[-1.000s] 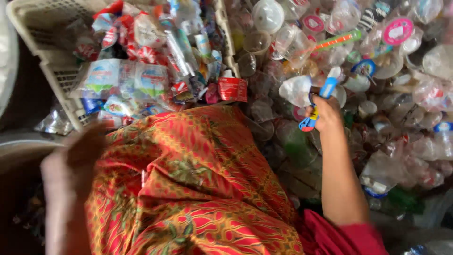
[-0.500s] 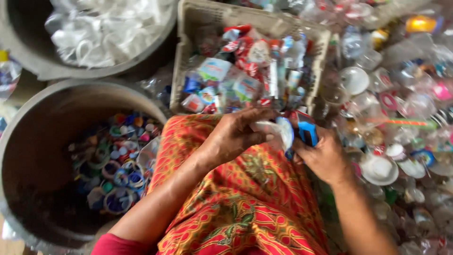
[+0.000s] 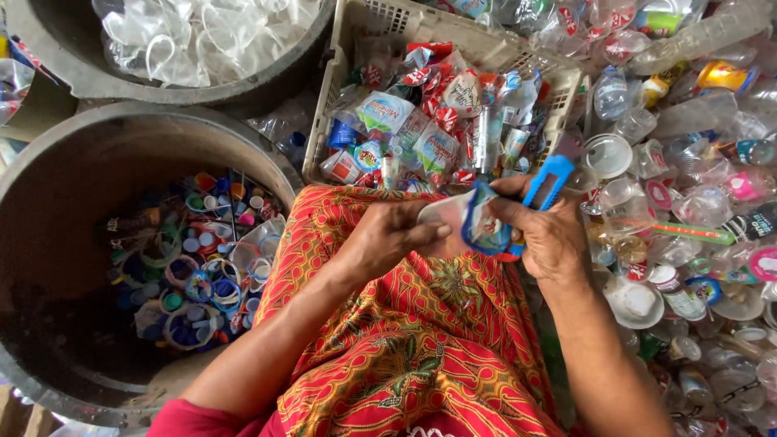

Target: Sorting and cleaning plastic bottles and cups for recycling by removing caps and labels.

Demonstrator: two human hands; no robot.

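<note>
A single head-worn camera looks almost straight down from above the person's lap, close enough that the red patterned cloth over the knees fills the lower middle of the frame and both forearms run up from the bottom edge to meet at the centre. The view faces forward and down: a large dark tub of caps fills the left of the frame, a pale basket sits at upper middle and a heap of clear plastic cups covers the right. There is no second view to share any part of the scene.
</note>
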